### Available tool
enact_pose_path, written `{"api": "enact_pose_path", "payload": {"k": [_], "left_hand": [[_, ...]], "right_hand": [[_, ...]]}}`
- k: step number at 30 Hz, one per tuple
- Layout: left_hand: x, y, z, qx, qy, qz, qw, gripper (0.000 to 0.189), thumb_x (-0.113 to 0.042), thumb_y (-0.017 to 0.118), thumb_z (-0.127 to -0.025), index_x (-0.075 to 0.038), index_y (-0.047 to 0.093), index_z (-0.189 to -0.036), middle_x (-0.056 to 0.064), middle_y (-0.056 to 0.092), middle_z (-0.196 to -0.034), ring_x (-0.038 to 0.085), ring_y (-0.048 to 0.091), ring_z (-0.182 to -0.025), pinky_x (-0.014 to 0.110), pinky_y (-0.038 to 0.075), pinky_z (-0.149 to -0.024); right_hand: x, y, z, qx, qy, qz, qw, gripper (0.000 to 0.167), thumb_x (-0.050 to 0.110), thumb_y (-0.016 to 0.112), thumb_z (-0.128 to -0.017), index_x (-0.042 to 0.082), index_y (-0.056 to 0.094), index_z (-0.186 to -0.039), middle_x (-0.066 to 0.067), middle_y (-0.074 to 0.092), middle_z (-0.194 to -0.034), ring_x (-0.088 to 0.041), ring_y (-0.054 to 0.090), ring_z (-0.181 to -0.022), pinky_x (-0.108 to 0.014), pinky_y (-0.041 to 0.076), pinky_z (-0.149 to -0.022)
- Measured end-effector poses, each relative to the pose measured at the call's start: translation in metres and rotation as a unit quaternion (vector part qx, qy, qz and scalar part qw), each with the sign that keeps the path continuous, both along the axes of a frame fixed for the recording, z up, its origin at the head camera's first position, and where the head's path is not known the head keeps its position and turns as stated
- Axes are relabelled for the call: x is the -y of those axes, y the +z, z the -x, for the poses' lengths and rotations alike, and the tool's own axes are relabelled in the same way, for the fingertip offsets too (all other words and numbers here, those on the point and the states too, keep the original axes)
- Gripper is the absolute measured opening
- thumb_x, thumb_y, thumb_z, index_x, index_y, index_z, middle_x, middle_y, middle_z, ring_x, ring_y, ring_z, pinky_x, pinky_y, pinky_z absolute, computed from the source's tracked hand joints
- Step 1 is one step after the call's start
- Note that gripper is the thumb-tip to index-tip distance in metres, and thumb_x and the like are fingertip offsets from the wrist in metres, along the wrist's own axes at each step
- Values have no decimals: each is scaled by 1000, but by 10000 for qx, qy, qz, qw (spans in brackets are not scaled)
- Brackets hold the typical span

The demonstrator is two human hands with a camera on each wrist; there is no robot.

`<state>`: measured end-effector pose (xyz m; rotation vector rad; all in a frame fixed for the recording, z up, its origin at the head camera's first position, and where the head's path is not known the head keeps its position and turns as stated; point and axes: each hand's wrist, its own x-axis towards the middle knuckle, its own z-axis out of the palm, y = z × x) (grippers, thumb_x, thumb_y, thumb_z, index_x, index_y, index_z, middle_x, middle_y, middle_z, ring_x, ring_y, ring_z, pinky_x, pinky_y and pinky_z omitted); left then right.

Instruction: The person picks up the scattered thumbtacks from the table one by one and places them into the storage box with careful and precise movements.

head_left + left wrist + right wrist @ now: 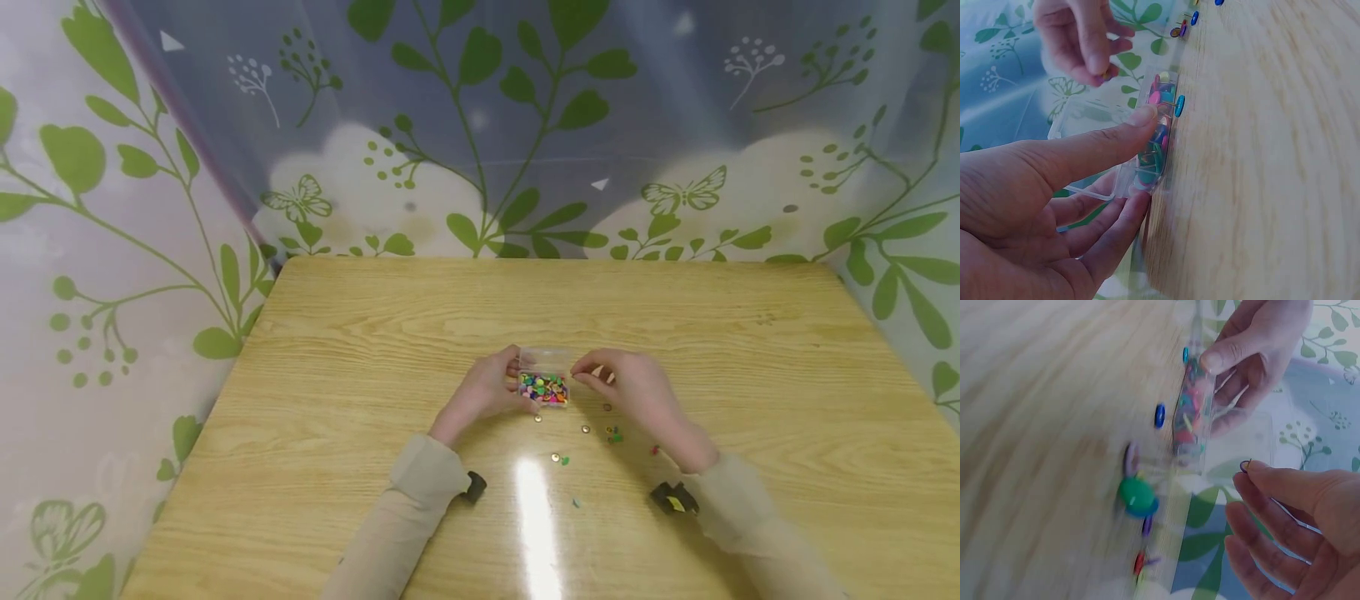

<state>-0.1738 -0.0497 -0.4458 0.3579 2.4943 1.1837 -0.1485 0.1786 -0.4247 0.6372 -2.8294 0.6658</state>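
Note:
A small clear plastic box full of colourful thumbtacks stands on the wooden table, its transparent lid raised at the back. My left hand grips the box from its left side, thumb along the front and fingers behind, as the left wrist view also shows. Just right of the box, my right hand pinches a single thumbtack between thumb and index finger, held above the table. In the right wrist view its head looks dark blue or purple; the other fingers are loosely bent.
Several loose thumbtacks lie on the table in front of the box, among them a green thumbtack, a blue thumbtack and a red thumbtack. A leaf-patterned curtain hangs behind the table's far edge.

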Motion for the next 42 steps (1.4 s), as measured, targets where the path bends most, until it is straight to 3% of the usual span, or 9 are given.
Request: {"api": "enact_pose_path", "payload": {"k": [6,13,22,31,38,42], "left_hand": [[-1,1,0,1,-38,-110,9999,65,-16,92,-73,-9,60,-128,15,65,-126,28,66,-109,40,55,-96],[-1,2,0,-2,-39,-119,9999,64,-15,92,-73,-9,60,-128,16,65,-126,29,67,-108,40,55,-95],[-1,3,-1,-118,-72,-35,9999,62,-15,92,-74,-9,61,-127,15,64,-125,29,65,-110,41,54,-97],[1,4,-1,-91,-41,-23,9999,61,-14,91,-75,-9,61,-129,14,64,-125,28,65,-110,41,53,-97],[1,2,-1,-35,-10,-61,10000,62,-14,91,-74,-9,61,-128,14,64,-124,27,65,-109,40,54,-96],[1,2,-1,-16,-17,-112,9999,62,-13,91,-75,-8,61,-128,14,64,-123,28,66,-108,39,54,-96]], "right_hand": [[14,0,4,-185,-42,145,9997,6,17,78,-89,13,77,-93,0,75,-81,-8,62,-61,-23,44,-50],[18,-1,3,-315,-200,36,9993,7,18,79,-89,13,79,-94,-1,75,-78,-6,57,-54,-22,35,-42],[-8,4,1,-375,-407,148,9984,8,15,75,-92,12,79,-98,-4,78,-89,-17,69,-66,-27,47,-50],[-40,3,-4,232,-495,-278,9981,9,13,78,-89,11,79,-97,-5,77,-89,-15,66,-66,-26,43,-48],[-46,-3,-5,520,-398,-588,9961,5,12,81,-85,13,79,-88,-4,76,-86,-13,65,-66,-27,48,-51],[-46,-7,-5,658,-401,-616,9951,4,15,82,-84,16,78,-86,-1,76,-83,-9,58,-61,-26,43,-50]]}}
